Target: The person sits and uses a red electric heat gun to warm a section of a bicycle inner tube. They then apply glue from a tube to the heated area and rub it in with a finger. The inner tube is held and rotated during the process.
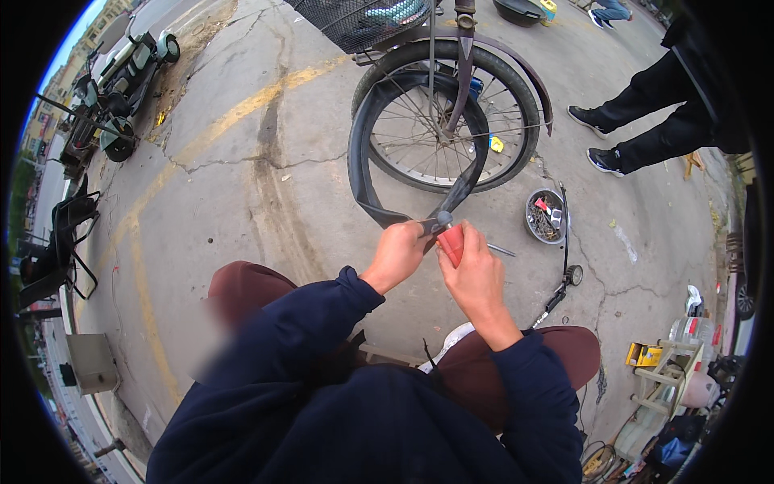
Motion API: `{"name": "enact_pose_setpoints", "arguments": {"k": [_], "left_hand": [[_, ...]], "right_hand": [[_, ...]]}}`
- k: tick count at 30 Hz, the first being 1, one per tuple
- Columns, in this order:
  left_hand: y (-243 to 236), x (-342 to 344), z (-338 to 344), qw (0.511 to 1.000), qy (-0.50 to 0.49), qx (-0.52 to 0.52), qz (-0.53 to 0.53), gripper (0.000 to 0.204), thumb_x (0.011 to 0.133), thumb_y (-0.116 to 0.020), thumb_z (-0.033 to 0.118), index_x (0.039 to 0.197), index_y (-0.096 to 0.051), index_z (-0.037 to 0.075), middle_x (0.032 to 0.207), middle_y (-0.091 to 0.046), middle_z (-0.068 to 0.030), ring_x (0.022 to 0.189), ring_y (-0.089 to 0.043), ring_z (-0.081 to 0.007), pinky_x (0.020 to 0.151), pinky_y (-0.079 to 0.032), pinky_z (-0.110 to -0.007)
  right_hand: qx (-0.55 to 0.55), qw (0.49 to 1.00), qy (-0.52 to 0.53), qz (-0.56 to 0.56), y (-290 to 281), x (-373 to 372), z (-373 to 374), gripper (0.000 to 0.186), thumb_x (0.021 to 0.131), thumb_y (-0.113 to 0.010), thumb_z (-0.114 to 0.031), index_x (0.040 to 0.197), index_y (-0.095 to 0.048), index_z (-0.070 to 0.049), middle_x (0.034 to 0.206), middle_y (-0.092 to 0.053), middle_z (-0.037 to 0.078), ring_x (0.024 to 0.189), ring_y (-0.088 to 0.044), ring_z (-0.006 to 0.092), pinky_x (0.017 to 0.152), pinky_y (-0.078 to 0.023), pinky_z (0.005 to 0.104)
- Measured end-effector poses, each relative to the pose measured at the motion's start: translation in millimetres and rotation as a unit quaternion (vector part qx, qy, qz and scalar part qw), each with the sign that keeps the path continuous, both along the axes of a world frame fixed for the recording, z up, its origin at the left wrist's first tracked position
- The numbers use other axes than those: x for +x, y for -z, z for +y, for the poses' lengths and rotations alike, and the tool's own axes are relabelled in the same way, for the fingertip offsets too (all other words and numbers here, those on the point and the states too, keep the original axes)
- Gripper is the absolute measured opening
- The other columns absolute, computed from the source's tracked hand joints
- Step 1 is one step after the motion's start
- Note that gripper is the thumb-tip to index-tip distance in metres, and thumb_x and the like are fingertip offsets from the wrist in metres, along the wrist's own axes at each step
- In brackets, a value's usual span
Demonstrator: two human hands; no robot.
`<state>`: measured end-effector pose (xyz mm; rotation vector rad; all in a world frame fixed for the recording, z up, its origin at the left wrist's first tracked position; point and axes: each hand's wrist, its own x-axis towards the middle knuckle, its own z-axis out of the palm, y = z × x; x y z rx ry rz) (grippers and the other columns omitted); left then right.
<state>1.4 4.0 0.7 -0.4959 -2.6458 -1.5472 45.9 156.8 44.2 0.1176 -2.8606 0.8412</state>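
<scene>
A black bicycle inner tube (360, 161) hangs in a loop in front of the bicycle wheel (516, 97), its lowest part drawn toward me. My left hand (397, 254) is closed around that lower part. My right hand (476, 278) grips a red-handled tool (452, 242) with a grey rounded head. This head is at the stretch of tube beside my left fingers; whether it presses on the rubber I cannot make out.
Right of my hands stand a bowl of small metal parts (547, 216) and a hose with a gauge (574, 275). A person in dark trousers (657, 101) stands at the far right. Parked three-wheelers (121, 89) and a folding chair (68, 234) are left; a small stool (667, 375) is right.
</scene>
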Motion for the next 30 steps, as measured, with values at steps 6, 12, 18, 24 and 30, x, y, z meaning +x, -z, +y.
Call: {"name": "enact_pose_setpoints", "arguments": {"k": [6,12,18,24,30], "left_hand": [[-0.1,-1.0,-0.5,0.996,0.007,0.003,-0.084,0.018,0.084,-0.064,0.002,0.101,-0.071,-0.001,0.089,-0.068,-0.0219,0.081,-0.065,-0.0396,0.069,-0.051,-0.042],[-1.0,-0.6,-1.1,0.995,0.003,0.029,-0.096,0.022,0.085,-0.063,0.0,0.105,-0.071,-0.001,0.096,-0.069,-0.0218,0.085,-0.067,-0.0384,0.072,-0.052,-0.04],[2.0,-0.1,-1.0,0.998,0.011,0.01,-0.053,0.024,0.084,-0.064,0.0,0.107,-0.071,-0.001,0.101,-0.069,-0.0214,0.088,-0.067,-0.0376,0.074,-0.054,-0.039],[2.7,-0.7,-2.9,1.0,0.008,-0.012,-0.013,0.023,0.082,-0.064,0.0,0.104,-0.071,-0.001,0.106,-0.069,-0.0203,0.088,-0.067,-0.0385,0.074,-0.055,-0.04],[8.3,-0.1,-3.4,0.999,0.014,-0.023,0.021,0.018,0.081,-0.063,-0.001,0.097,-0.071,-0.004,0.115,-0.067,-0.0201,0.089,-0.067,-0.0387,0.075,-0.055,-0.04]], "right_hand": [[0.004,1.0,0.004,0.008,-0.4,-1.4,2.3,0.057,0.083,-0.074,-0.026,0.127,-0.052,0.003,0.109,-0.065,0.023,0.085,-0.068,0.0405,0.068,-0.055,0.0459],[-0.001,1.0,0.003,-0.003,-2.5,0.8,2.6,0.058,0.083,-0.074,-0.027,0.127,-0.052,0.003,0.11,-0.065,0.023,0.086,-0.068,0.0398,0.069,-0.055,0.0452],[0.007,1.0,0.01,-0.008,-3.5,1.8,1.7,0.058,0.083,-0.075,-0.027,0.128,-0.052,0.002,0.114,-0.065,0.022,0.087,-0.069,0.0389,0.071,-0.056,0.044],[0.002,1.0,0.013,0.013,-0.7,0.1,1.8,0.057,0.083,-0.074,-0.027,0.128,-0.051,0.001,0.113,-0.064,0.022,0.086,-0.068,0.0411,0.07,-0.055,0.0456],[0.008,1.0,-0.009,0.019,0.0,1.4,2.2,0.057,0.083,-0.074,-0.026,0.128,-0.051,0.001,0.111,-0.065,0.021,0.085,-0.068,0.041,0.07,-0.055,0.0453]]}}
